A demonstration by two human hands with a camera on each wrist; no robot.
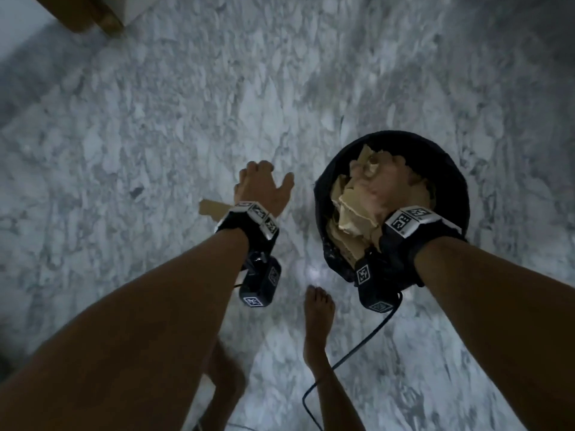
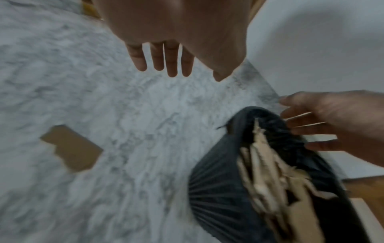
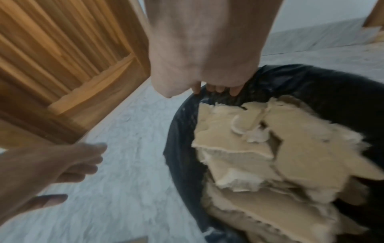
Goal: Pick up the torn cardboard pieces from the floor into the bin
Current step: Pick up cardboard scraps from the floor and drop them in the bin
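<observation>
Lone torn cardboard piece (image 2: 71,148) flat on marble floor (image 1: 124,135), lower left of left-wrist frame, long axis slanting upper left to lower right; in head view half hidden under left wrist. Left hand (image 1: 263,188) fingers spread, empty, hovering just above and beyond it, nearer by far. Bin (image 1: 454,169) right of centre, heaped with cardboard. Right hand (image 3: 203,65) over bin, fingertips at rim, holding nothing, probably just released

Dim, cool, low-contrast light in all three views, one small glare spot on the floor (image 1: 312,273) by the foot (image 1: 317,309), soft noisy detail, motion blur strongest on the bin (image 2: 220,194) and door (image 3: 62,65) (wrist views), wide-angle bending at edges.
</observation>
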